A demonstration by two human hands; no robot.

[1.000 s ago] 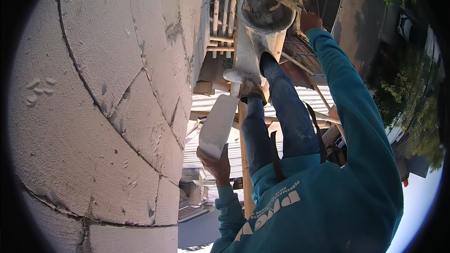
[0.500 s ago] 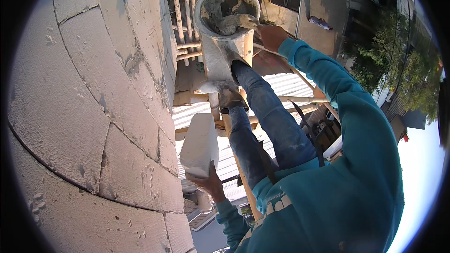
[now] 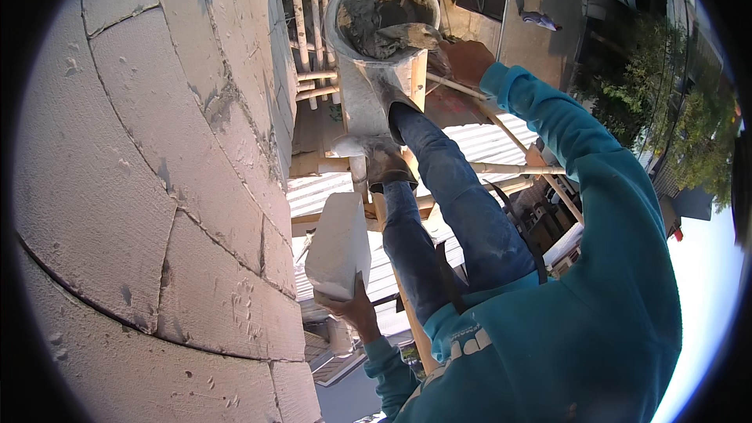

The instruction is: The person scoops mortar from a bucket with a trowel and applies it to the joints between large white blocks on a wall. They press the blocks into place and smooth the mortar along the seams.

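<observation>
Far bucket (image 3: 331, 22) I'm looking at has grey mortar (image 3: 360, 9) inside, right hand (image 3: 468, 61) wrapped round a mortar-caked trowel (image 3: 409, 36) there. Nearer left, the left hand (image 3: 354, 310) clutches a white block (image 3: 337, 247).

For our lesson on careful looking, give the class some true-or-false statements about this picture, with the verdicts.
1. The left hand holds a pale block. True.
2. The bucket is clean inside. False: grey, mortar-like mix lies in it.
3. The right hand is empty. False: the right hand grips a smeared tool.
4. The block wall is on the person's left. True.
5. The sleeves are teal. True.
</observation>
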